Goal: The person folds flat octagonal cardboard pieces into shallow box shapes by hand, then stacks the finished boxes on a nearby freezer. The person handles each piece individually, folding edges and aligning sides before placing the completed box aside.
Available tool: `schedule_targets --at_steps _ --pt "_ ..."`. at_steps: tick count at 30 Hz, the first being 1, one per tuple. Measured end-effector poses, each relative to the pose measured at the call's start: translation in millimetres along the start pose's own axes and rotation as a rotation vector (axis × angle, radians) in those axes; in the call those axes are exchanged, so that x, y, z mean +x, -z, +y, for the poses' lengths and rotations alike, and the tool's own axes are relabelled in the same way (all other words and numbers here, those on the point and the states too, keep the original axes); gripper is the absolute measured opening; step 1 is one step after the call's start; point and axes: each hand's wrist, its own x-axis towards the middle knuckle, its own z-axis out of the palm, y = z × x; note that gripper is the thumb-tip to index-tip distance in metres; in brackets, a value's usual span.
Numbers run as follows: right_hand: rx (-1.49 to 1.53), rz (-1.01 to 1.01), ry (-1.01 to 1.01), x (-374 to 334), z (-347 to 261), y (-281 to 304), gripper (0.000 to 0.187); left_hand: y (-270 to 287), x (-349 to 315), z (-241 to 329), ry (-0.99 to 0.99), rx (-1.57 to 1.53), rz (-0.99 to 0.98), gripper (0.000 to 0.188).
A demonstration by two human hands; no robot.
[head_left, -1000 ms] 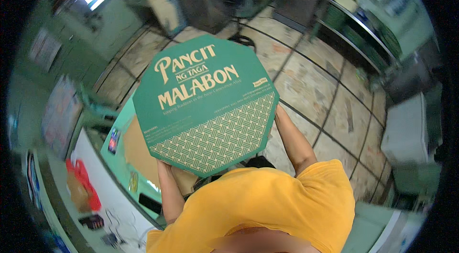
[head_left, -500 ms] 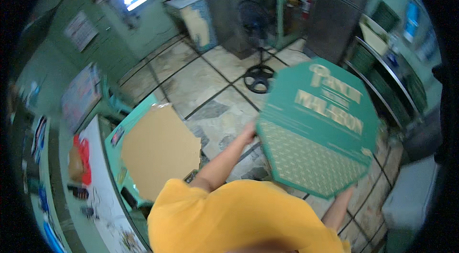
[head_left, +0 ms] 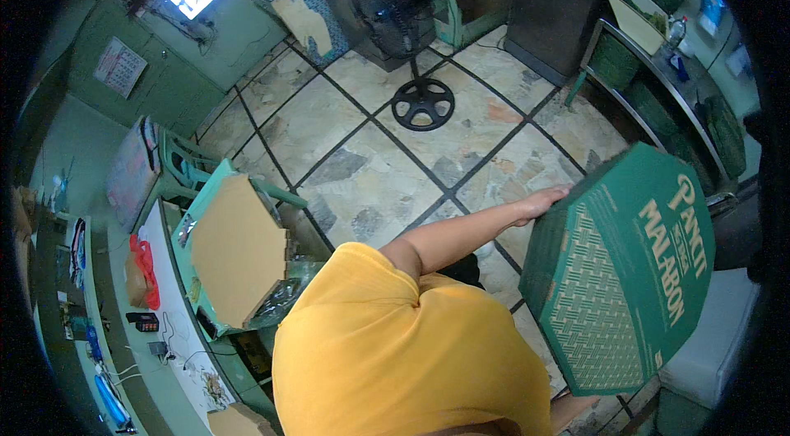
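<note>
A large green octagonal cardboard box (head_left: 634, 255), with pale lettering and a woven pattern printed on its lid, is held tilted at my right side. My left hand (head_left: 543, 204) is closed on its upper left edge, with the arm stretched across in front of me. My right forearm (head_left: 572, 410) comes up to the box's lower edge from below. The box hides the fingers of my right hand, which bears it from that side. Brown cardboard (head_left: 239, 251), a flat many-sided piece, lies away from both hands on the light green table (head_left: 212, 193) at the left.
A black stand fan (head_left: 422, 104) stands on the tiled floor ahead. A metal-edged rack (head_left: 650, 102) with a cream bin runs along the right, near a dark refrigerator (head_left: 559, 8). Beside the box is a pale grey chest (head_left: 712, 333). Green chairs (head_left: 185, 156) stand at left.
The box has swung to the right and tilted, so its side wall now shows. My left arm has moved right with it. The view has shifted too.
</note>
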Motion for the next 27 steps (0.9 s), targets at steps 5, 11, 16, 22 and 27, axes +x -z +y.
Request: schedule_targets --at_steps 5,11,16,22,27 --pt "0.026 0.121 -0.034 87 47 -24 0.052 -38 157 -65 0.089 0.013 -0.236 0.056" --pt "0.072 0.248 -0.031 245 68 -5 0.052 -152 347 -203 0.18 0.118 -0.513 0.057" --pt "0.226 0.455 -0.005 256 86 79 0.053 -250 412 -281 0.255 0.097 -0.833 0.057" --pt "0.415 0.749 0.059 217 152 224 0.053 -371 408 -373 0.424 0.285 -0.89 0.056" --pt "0.508 0.927 0.12 170 177 286 0.053 -447 373 -407 0.344 0.238 -1.086 0.055"
